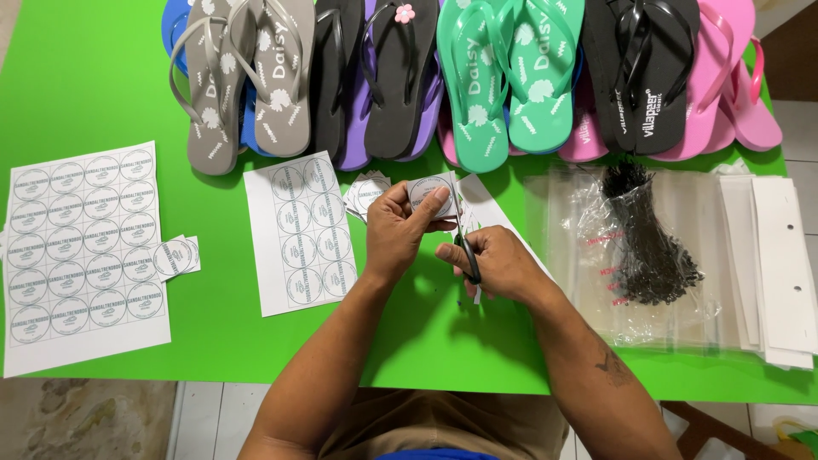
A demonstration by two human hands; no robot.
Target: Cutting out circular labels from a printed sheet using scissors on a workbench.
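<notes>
At the far left of the green table (102, 85) lay a large sheet of round printed labels (83, 255), with a few cut-out label squares (176, 256) just beside its right edge. Further right a smaller label sheet (302, 230) rested on the table, partly cut, and a small stack of cut labels (365, 194) lay near its upper right corner. Along the far edge stood a row of flip-flops: a grey pair (247, 77), a black and purple pair (379, 77), a teal pair (507, 77), a black pair (643, 72) and a pink pair (733, 77). Near the middle, the left hand (399, 234) held a single paper label (430, 194) above the table, thumb and fingertips pinching its edges, the thumb pressed on its face. Just to the right, the right hand (503, 264) gripped a pair of scissors (465, 247), its fingers curled together through the dark handles, the blades pointing up to touch the label's right edge. Paper offcuts (486, 200) lay beneath the two hands. To the right sat a clear plastic bag (588, 281) with a bundle of black ties (648, 247) on it, and at the far right a stack of white card strips (780, 264).
</notes>
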